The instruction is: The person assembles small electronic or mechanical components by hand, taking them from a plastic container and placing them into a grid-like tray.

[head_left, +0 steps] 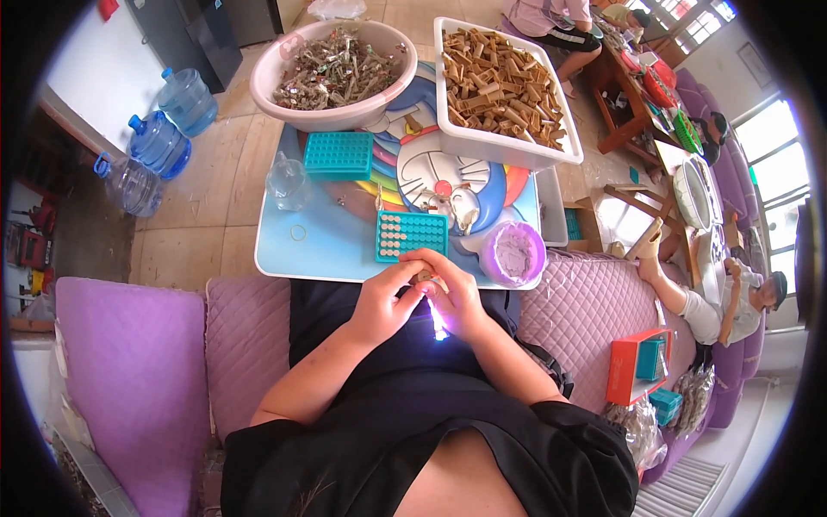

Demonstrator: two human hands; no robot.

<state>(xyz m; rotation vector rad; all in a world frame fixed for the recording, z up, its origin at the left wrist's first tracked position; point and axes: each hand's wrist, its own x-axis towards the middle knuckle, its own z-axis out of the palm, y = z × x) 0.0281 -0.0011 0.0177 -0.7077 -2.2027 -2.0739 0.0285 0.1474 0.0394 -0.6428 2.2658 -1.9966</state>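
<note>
My left hand and my right hand meet in front of my lap at the table's near edge, fingers closed together around a small brownish piece. Its kind is mostly hidden by the fingers. Below my right thumb a narrow strip glows white and violet; what it is cannot be made out. Just beyond my fingertips lies a teal tray of round wells, with pale round pieces in its left columns. A purple-rimmed round tub, lined with clear plastic, stands to the right of my hands.
On the cartoon-printed table stand a pink basin of metallic scraps, a white bin of brown pieces, another teal tray and a clear jug. Water bottles stand left on the floor. Other people sit at the right.
</note>
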